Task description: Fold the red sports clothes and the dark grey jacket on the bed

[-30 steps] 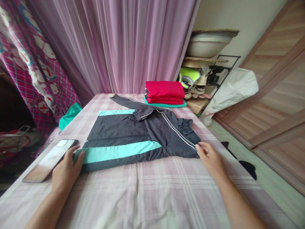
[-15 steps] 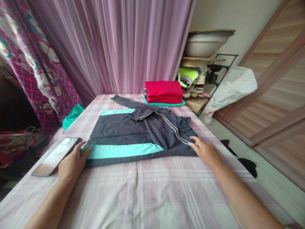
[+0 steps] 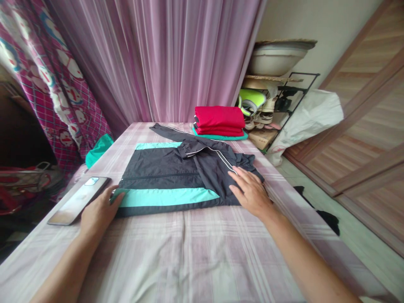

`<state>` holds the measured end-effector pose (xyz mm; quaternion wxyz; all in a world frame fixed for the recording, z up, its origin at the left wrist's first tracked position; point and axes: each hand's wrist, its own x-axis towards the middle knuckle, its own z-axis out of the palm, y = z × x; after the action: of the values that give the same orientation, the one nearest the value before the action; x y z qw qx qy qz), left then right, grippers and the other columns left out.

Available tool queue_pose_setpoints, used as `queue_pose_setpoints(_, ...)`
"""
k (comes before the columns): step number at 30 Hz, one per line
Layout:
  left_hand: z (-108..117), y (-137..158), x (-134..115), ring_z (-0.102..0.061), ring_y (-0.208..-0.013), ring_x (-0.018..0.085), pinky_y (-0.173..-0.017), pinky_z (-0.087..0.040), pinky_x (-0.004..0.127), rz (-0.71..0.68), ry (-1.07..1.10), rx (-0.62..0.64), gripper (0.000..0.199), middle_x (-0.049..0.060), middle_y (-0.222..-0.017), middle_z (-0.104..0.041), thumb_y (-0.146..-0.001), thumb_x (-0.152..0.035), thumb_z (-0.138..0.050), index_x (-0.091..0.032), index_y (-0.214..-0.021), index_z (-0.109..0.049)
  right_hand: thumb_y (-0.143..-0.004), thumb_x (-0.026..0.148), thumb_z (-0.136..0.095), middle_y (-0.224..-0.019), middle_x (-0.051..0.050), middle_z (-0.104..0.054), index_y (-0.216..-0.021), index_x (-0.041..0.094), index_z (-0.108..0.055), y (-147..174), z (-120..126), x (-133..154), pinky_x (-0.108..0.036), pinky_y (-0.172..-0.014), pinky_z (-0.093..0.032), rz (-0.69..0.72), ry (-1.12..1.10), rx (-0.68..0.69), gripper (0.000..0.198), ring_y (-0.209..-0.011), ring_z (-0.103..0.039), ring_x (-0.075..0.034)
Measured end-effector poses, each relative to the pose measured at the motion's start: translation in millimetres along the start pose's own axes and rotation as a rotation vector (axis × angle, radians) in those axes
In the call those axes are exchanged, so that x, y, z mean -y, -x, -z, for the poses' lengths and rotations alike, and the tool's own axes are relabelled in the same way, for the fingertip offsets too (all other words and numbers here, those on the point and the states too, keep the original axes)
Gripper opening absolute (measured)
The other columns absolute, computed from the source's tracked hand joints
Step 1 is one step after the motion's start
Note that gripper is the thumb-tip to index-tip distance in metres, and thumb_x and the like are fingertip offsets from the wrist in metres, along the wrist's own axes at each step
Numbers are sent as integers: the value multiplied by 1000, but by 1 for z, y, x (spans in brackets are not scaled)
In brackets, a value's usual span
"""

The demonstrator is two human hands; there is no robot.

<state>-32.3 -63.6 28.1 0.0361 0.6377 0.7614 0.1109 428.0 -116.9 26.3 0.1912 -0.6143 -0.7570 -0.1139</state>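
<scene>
A dark grey jacket (image 3: 158, 164) with turquoise panels and white piping lies on the cloth-covered table. One sleeve is folded across its body; the other stretches out towards the back. At the near left corner of its hem, my left hand (image 3: 99, 208) has thumb and fingers closed on the fabric. The fingertips are partly hidden there. My right hand (image 3: 252, 191) rests on the jacket near its shoulder end, fingers spread over the folded sleeve. Just left of my left hand lies a phone (image 3: 78, 202).
Folded red clothes (image 3: 219, 120) are stacked on a turquoise folded piece at the back of the table (image 3: 183, 252). A turquoise cloth (image 3: 99, 150) hangs by the left edge. Behind on the right stand a rack (image 3: 298, 97) with shoes and a basin (image 3: 279, 59), and a white bag (image 3: 312, 118).
My right hand has moved left from the jacket's right edge onto the sleeve, its fingers now spread. My left hand stays at the hem. The view has shifted slightly.
</scene>
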Motion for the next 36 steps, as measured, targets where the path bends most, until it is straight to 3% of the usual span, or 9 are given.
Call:
queue_pose_setpoints(6,0,0,-1,-68,-106,33,-84,-53,40,7,7,27,52,14,-120,-71,-93,-51,-44,-22,-135,-54,-97,48,-37,-158,-9,-36,-148,30,-44,-3,-42,17,-61,-115,-23,-79,0,419,54,-147,-30,-29)
queue_pose_setpoints(11,1,2,3,-63,-115,34,-90,-52,44,-48,-21,-39,52,17,-132,-63,-96,-51,-38,-21,-134,-56,-99,42,-33,-154,-9,-43,-145,27,-48,-1,-41,1,-54,-114,-32,-86,-96,286,51,-143,-38,-25)
queue_pose_setpoints(15,-4,7,-4,-53,-130,31,-110,-38,46,-274,-49,-167,46,12,-141,-58,-97,-44,-36,-24,-130,-61,-99,38,-32,-142,-12,-57,-136,22,-59,5,-34,-6,-45,-111,-38,-91,-90,75,48,-134,-49,-24)
queue_pose_setpoints(19,-25,11,-19,-36,-144,29,-119,-20,53,-509,-115,-61,48,6,-150,-50,-95,-45,-42,-28,-137,-57,-97,44,-36,-151,-13,-47,-141,21,-54,20,-41,-7,-53,-113,-33,-158,71,202,53,-141,-39,-29)
queue_pose_setpoints(23,-39,11,-22,-35,-145,29,-118,-24,53,-500,-206,76,56,7,-155,-42,-96,-49,-40,-28,-148,-45,-97,46,-32,-154,-11,-43,-145,22,-49,26,-50,-9,-53,-114,-30,-198,116,292,56,-142,-38,-27)
queue_pose_setpoints(26,-38,14,-25,-34,-145,30,-118,-22,55,-498,-227,61,57,8,-156,-41,-97,-50,-37,-26,-148,-44,-98,46,-32,-153,-11,-45,-144,23,-50,23,-48,-6,-54,-114,-28,-192,116,218,55,-141,-38,-28)
queue_pose_setpoints(29,-37,23,-45,-34,-146,30,-119,-21,56,-584,-172,-9,58,9,-156,-41,-98,-52,-33,-24,-149,-43,-99,43,-31,-155,-11,-41,-147,24,-47,20,-42,9,-58,-115,-23,-112,98,116,54,-144,-34,-29)
queue_pose_setpoints(31,-40,33,-68,-33,-146,28,-119,-21,55,-716,-111,-19,60,8,-157,-40,-98,-55,-32,-27,-150,-40,-99,44,-34,-158,-10,-36,-149,27,-43,19,-39,22,-59,-116,-20,-4,63,144,54,-146,-30,-29)
queue_pose_setpoints(36,-44,41,-112,-39,-142,31,-115,-30,58,-904,-69,181,57,9,-154,-43,-96,-59,-35,-32,-144,-48,-98,46,-40,-154,-8,-43,-148,30,-43,14,-37,35,-58,-112,-29,139,-65,343,53,-141,-39,-28)
